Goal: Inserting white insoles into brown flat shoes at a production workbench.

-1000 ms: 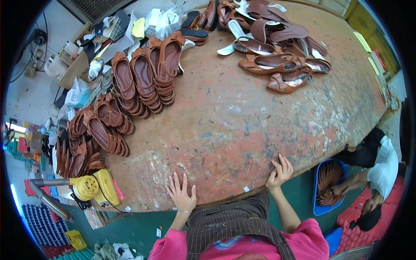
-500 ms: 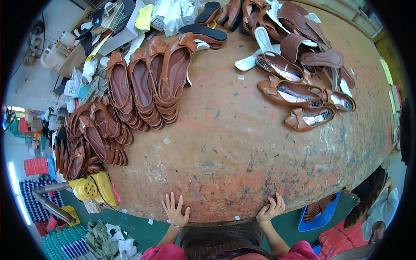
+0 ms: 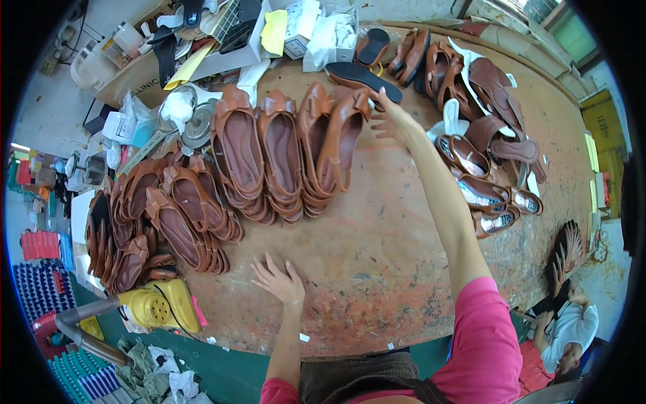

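My right hand (image 3: 393,120) stretches far across the worn table (image 3: 377,269), fingers apart and holding nothing. It is beside the bow toe of the rightmost brown flat shoe (image 3: 346,131), which leans against the stacked rows of brown bow shoes (image 3: 281,155). Whether the fingertips touch that shoe, I cannot tell. A dark-soled shoe (image 3: 363,79) lies just beyond the hand. My left hand (image 3: 281,283) is open, fingers spread, over the near part of the table, in front of the stacks. Another pile of brown shoes (image 3: 178,209) stands to its left.
Loose brown shoes with patterned insoles (image 3: 484,195) and white insole pieces lie at the right. A yellow machine (image 3: 158,304) with a metal pipe stands at the table's left edge. Boxes (image 3: 303,30) line the back. Another person (image 3: 568,330) is beyond the right edge.
My right hand has left the table's near edge and reached forward to the shoe stacks. The left hand has lifted or slid slightly forward. The view has shifted, bringing the stacks nearer the middle.
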Tool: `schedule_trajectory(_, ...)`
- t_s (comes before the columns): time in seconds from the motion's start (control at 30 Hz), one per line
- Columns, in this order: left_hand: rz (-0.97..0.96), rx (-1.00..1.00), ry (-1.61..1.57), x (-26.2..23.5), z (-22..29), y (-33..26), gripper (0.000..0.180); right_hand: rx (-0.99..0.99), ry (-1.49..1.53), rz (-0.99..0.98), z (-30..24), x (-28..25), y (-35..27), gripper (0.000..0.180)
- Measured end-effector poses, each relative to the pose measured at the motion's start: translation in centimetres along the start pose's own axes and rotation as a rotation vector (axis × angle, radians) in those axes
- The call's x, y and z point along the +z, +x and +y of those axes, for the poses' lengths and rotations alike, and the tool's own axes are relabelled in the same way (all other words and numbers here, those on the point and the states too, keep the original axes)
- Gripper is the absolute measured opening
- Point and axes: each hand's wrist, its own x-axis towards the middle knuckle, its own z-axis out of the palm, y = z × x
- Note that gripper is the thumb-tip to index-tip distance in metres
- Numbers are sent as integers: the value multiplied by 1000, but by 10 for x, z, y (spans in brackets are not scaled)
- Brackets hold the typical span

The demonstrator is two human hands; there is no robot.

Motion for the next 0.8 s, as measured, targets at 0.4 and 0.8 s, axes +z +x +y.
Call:
schedule_trajectory(0.4,-170,-97,116,9,20,37,58,362,-233,-83,-59,19,121,41)
schedule_trajectory(0.8,-197,-200,39,-3,5,37,65,-1404,-531,334,-165,75,-27,76)
